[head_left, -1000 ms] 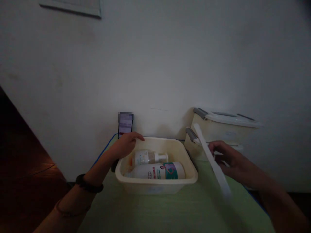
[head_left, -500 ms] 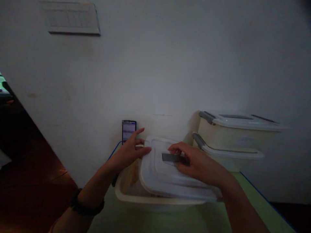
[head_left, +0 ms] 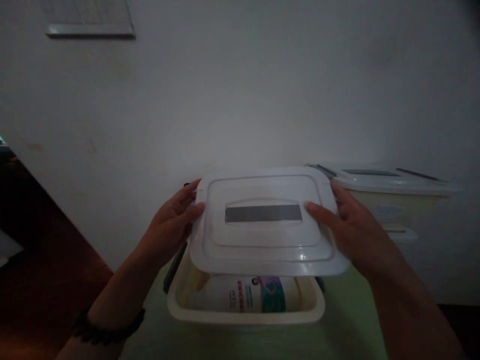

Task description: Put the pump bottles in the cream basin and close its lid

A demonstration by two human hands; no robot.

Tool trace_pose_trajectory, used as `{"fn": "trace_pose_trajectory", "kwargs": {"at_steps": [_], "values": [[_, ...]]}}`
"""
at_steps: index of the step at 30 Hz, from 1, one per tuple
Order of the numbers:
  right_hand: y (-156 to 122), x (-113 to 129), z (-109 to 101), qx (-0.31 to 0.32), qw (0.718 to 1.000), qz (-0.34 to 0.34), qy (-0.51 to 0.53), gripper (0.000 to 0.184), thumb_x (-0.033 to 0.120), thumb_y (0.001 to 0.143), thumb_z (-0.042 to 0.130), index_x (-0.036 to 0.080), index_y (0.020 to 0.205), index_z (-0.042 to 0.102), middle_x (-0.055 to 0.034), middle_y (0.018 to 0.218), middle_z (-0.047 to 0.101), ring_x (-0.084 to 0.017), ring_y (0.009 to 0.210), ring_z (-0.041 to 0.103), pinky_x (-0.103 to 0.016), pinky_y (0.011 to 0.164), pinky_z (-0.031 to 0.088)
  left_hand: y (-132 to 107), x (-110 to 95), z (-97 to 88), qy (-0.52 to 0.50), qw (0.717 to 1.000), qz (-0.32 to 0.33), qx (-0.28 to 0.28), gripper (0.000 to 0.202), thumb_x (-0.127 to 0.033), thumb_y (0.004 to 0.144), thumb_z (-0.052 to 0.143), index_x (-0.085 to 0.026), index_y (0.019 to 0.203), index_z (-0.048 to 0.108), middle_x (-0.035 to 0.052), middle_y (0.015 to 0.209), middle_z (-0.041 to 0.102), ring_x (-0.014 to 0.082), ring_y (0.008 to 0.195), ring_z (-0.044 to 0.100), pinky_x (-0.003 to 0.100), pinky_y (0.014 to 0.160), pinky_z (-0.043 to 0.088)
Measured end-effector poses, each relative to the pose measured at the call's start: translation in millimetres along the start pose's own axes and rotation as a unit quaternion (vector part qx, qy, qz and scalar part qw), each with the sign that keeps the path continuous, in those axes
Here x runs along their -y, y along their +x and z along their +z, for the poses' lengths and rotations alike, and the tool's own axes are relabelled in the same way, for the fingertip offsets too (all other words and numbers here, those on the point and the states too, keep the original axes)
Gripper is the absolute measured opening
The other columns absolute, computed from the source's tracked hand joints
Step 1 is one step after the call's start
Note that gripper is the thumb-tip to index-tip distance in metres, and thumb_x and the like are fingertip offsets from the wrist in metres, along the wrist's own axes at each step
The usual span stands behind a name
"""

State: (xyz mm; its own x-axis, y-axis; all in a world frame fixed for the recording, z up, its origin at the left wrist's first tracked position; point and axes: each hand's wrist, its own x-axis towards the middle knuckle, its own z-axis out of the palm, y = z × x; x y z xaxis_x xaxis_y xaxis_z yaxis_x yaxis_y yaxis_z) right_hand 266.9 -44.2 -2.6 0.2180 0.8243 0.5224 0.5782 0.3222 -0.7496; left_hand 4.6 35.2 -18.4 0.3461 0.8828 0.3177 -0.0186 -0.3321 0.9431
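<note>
Reddish-brown flooring (head_left: 56, 285) lies in deep shade at the far left, cut off by the slanting edge of a pale wall (head_left: 240, 100). High on that wall, left of centre, the lower part of a framed panel (head_left: 90, 31) shows. Next comes my left forearm, with a black bracelet (head_left: 108, 329) round the wrist. My left grip (head_left: 168, 225) is closed on the left edge of a white lid (head_left: 262, 257), thumb on its upper face and fingers along the rim. Just below that grip, a dark latch (head_left: 173, 270) stands at the left side of a cream box (head_left: 243, 318), which sits on a green bench (head_left: 168, 345).

In the middle, I have the lid tilted over the box, its top face towards me and a grey strip (head_left: 263, 213) across its centre. It hides the back of the box and leaves the front uncovered; whether its far edge touches the rim, I cannot tell. Through the opening I see a white bottle (head_left: 225, 292) on its side, with red lettering and a green and purple label.

Further right, my right grip (head_left: 354, 232) is clamped on the lid's right edge, the thumb lying on top near the end of the strip. Beyond it, close to the wall, stand two stacked boxes (head_left: 408, 202), partly behind my hand, the upper one lidded in white.
</note>
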Motion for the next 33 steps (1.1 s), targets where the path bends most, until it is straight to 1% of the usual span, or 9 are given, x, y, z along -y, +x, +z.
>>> {"fn": "trace_pose_trajectory", "kwargs": {"at_steps": [4, 6, 9, 12, 15, 19, 22, 26, 33], "values": [[-5, 13, 2, -0.012, 0.992, 0.085, 0.093, 0.045, 0.034, 0.075, 0.06, 0.024, 0.117, 0.046, -0.0036, 0.085, 0.067, -0.019, 0.061, 0.065, -0.03, 0.046, 0.054, -5, -1, 7.4, 0.146, 0.987, 0.049, -0.042, 0.066, -0.038, 0.079, 0.052, -0.028, 0.134, 0.017, 0.0091, 0.134, 0.035, 0.0259, 0.113, 0.045, 0.041, 0.09, 0.043], [-8, 17, 4, -0.033, 0.991, 0.076, 0.105, 0.046, 0.035, 0.073, 0.061, 0.024, 0.115, 0.046, -0.0029, 0.082, 0.067, -0.018, 0.057, 0.064, -0.029, 0.043, 0.053, -8, -3, 14.8, 0.286, 0.947, 0.113, -0.095, 0.08, -0.042, 0.073, 0.059, -0.027, 0.135, 0.011, 0.011, 0.139, 0.021, 0.0306, 0.124, 0.03, 0.048, 0.099, 0.032], [-13, 23, 9, -0.05, 0.99, 0.057, 0.121, 0.045, 0.037, 0.076, 0.058, 0.025, 0.116, 0.044, -0.0025, 0.08, 0.067, -0.017, 0.052, 0.063, -0.029, 0.04, 0.053, -15, -7, 26.9, 0.427, 0.863, 0.219, -0.161, 0.077, -0.043, 0.068, 0.065, -0.026, 0.131, 0.024, 0.0101, 0.141, 0.009, 0.0348, 0.129, 0.013, 0.052, 0.102, 0.023], [-17, 28, 17, -0.064, 0.991, 0.021, 0.114, 0.039, 0.033, 0.078, 0.057, 0.026, 0.115, 0.045, -0.0023, 0.082, 0.066, -0.016, 0.056, 0.063, -0.028, 0.043, 0.054, -22, -11, 35.7, 0.474, 0.816, 0.289, -0.163, 0.051, -0.039, 0.07, 0.065, -0.028, 0.115, 0.042, 0.0079, 0.13, 0.028, 0.0319, 0.123, 0.024, 0.05, 0.098, 0.029], [-22, 35, 24, -0.068, 0.993, -0.008, 0.097, 0.033, 0.031, 0.079, 0.055, 0.026, 0.111, 0.046, -0.0027, 0.088, 0.064, -0.015, 0.061, 0.062, -0.026, 0.045, 0.054, -26, -12, 40.5, 0.469, 0.815, 0.329, -0.088, 0.034, -0.031, 0.077, 0.059, -0.028, 0.108, 0.046, 0.0058, 0.109, 0.046, 0.0237, 0.107, 0.042, 0.042, 0.09, 0.039], [-29, 42, 29, -0.086, 0.994, -0.039, 0.061, 0.036, 0.029, 0.079, 0.056, 0.025, 0.113, 0.044, -0.0032, 0.091, 0.062, -0.016, 0.071, 0.061, -0.029, 0.056, 0.055, -28, -9, 44.5, 0.446, 0.836, 0.319, -0.031, 0.04, -0.033, 0.075, 0.062, -0.024, 0.108, 0.042, 0.0058, 0.104, 0.049, 0.0219, 0.099, 0.046, 0.039, 0.085, 0.043], [-33, 43, 32, -0.081, 0.995, -0.049, 0.039, 0.037, 0.028, 0.079, 0.056, 0.025, 0.114, 0.045, -0.0029, 0.092, 0.062, -0.016, 0.074, 0.061, -0.031, 0.062, 0.055, -28, -5, 46.7, 0.443, 0.851, 0.281, -0.014, 0.049, -0.035, 0.066, 0.069, -0.021, 0.103, 0.04, 0.0061, 0.102, 0.047, 0.0228, 0.096, 0.045, 0.04, 0.081, 0.044], [-35, 41, 36, -0.073, 0.995, -0.057, 0.027, 0.04, 0.029, 0.079, 0.056, 0.026, 0.117, 0.043, -0.0038, 0.098, 0.061, -0.017, 0.078, 0.06, -0.032, 0.062, 0.054, -28, -5, 48.1, 0.44, 0.862, 0.251, -0.013, 0.043, -0.028, 0.065, 0.071, -0.02, 0.093, 0.041, 0.0043, 0.095, 0.045, 0.0209, 0.09, 0.045, 0.038, 0.075, 0.045], [-36, 40, 34, -0.071, 0.994, -0.075, -0.027, 0.037, 0.03, 0.079, 0.056, 0.025, 0.114, 0.045, -0.0029, 0.091, 0.061, -0.016, 0.069, 0.059, -0.028, 0.055, 0.051, -28, -8, 47.1, 0.482, 0.836, 0.261, -0.023, 0.042, -0.033, 0.058, 0.075, -0.02, 0.077, 0.04, 0.0025, 0.087, 0.042, 0.0203, 0.083, 0.042, 0.035, 0.067, 0.044]]}}
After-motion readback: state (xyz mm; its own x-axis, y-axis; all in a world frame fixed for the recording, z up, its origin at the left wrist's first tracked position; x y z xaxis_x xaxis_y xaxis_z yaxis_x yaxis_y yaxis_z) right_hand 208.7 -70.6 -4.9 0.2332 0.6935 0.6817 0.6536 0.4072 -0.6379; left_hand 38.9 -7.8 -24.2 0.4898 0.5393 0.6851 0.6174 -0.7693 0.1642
